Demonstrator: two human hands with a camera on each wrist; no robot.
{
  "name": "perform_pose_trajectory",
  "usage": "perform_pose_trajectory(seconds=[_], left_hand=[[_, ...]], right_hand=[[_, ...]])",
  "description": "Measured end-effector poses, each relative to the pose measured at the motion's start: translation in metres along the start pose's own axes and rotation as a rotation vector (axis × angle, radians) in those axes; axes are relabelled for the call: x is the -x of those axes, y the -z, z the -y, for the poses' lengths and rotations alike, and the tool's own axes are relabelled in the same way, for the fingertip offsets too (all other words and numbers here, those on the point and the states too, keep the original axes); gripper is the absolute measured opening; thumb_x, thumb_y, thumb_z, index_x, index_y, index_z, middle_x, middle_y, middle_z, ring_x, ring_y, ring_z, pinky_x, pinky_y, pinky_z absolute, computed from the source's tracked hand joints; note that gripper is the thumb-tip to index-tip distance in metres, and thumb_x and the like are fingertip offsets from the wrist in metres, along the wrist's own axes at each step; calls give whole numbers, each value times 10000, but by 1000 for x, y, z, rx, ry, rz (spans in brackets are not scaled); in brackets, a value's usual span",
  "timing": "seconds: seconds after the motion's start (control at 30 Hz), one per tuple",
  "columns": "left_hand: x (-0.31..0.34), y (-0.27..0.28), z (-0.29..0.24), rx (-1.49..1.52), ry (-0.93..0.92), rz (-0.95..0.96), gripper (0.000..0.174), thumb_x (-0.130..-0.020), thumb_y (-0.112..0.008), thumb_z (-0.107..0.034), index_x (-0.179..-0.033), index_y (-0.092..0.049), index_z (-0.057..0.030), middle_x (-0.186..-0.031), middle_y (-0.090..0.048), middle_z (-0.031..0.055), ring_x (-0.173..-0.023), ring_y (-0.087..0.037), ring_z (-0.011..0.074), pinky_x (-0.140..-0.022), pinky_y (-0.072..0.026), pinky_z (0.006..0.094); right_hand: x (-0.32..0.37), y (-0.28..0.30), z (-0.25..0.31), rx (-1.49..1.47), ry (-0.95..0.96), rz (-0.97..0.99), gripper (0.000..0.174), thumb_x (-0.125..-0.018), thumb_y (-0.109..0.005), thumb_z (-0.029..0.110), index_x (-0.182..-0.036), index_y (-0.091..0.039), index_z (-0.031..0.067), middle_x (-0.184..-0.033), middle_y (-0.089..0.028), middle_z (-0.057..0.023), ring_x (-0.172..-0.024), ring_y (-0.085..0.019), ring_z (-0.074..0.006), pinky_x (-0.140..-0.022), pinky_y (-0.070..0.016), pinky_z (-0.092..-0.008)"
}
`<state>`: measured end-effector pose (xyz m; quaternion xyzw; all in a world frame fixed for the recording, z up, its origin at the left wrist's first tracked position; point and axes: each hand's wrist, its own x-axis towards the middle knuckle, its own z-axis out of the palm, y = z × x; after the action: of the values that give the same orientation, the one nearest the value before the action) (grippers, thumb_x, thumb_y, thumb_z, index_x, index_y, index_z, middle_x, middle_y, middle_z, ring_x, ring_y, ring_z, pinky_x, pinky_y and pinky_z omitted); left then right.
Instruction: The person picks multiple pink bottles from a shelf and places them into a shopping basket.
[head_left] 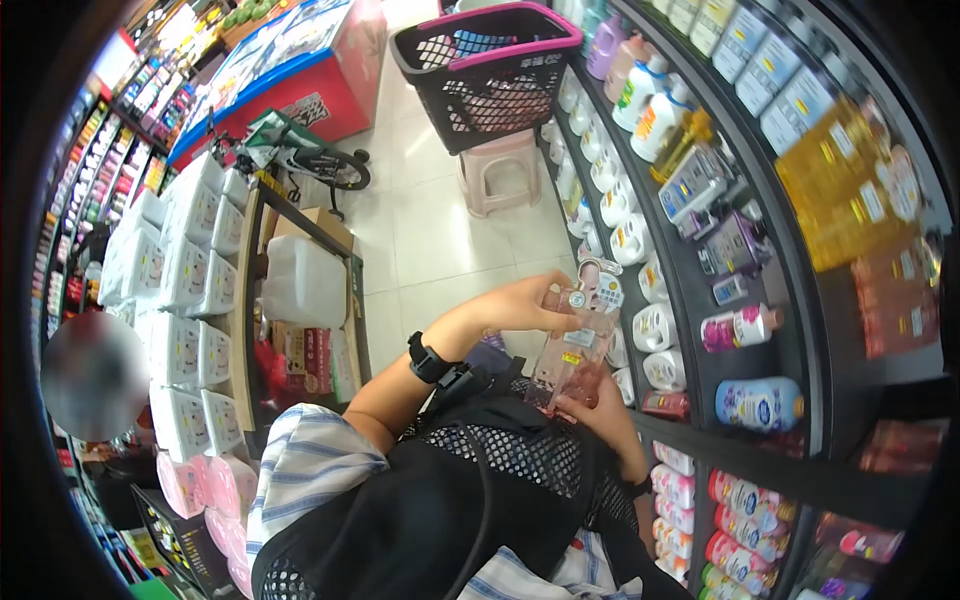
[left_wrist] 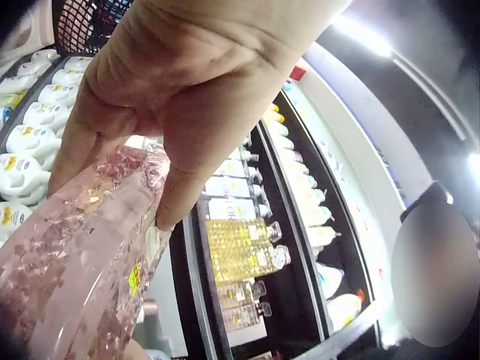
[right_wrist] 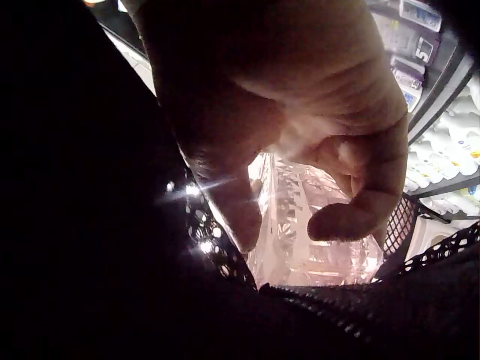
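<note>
A clear pink bottle [head_left: 572,352] with a faceted surface is held in front of the chest, tilted. My left hand [head_left: 527,306] grips its upper end, thumb and fingers on opposite sides. Around the base curls my right hand [head_left: 606,408], its thumb lying along the near side. A small yellow sticker [left_wrist: 134,279] shows on the bottle's side in the left wrist view. By the neck hangs a pale tag [head_left: 606,288] with blue print. The right wrist view is dark, but the right hand's fingers [right_wrist: 345,221] lie against the pink plastic there.
Shelves of bottles [head_left: 655,325] run close along the right, with yellow bottles [head_left: 835,185] on an upper tier. A black basket [head_left: 490,110] with a pink rim sits on a stool [head_left: 500,178] ahead. White packs [head_left: 180,260] are stacked at left, beyond the tiled floor [head_left: 420,230].
</note>
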<state>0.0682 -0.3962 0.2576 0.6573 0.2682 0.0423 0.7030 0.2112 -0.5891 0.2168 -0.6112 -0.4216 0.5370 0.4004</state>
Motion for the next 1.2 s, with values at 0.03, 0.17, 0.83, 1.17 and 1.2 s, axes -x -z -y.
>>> perform_pose_trajectory(seconds=[0.03,0.17,0.83,1.17,1.2], left_hand=[[-1,11,2,19,-8,-14,542,-841,-719,-214,-1229,-446,48,-917,-651,85,-803,-610,115,-705,-479,257],[-17,58,29,87,5,-154,601,-842,-721,-248,-1264,-410,46,-898,-640,101,-808,-622,141,-716,-480,275],[29,208,76,293,-1,-606,692,-841,-707,-295,-1323,-386,84,-908,-630,148,-802,-599,168,-690,-487,284],[-9,276,64,317,74,-737,716,-861,-687,-273,-1350,-336,113,-1063,-610,196,-934,-602,193,-801,-492,304],[-15,288,61,304,75,-743,716,-861,-687,-273,-1350,-336,113,-1063,-610,196,-934,-602,193,-801,-492,304]], right_hand=[[-13,-1,-2,19,-6,15,637,-778,-759,215,-1214,-360,-21,-1032,-625,-143,-947,-634,-187,-777,-517,-304],[-70,-1,-1,60,36,52,621,-802,-735,295,-1193,-375,-25,-978,-626,-159,-878,-636,-209,-761,-511,-323],[-268,-68,88,236,-167,574,670,-809,-734,288,-1247,-378,-73,-1091,-589,-166,-964,-609,-187,-832,-495,-304],[-376,-62,89,112,-68,690,726,-776,-760,298,-1263,-387,-90,-1105,-588,-199,-999,-612,-210,-852,-491,-309],[-391,-60,92,104,-56,693,726,-776,-760,298,-1263,-387,-90,-1105,-588,-199,-999,-612,-210,-852,-491,-309]])
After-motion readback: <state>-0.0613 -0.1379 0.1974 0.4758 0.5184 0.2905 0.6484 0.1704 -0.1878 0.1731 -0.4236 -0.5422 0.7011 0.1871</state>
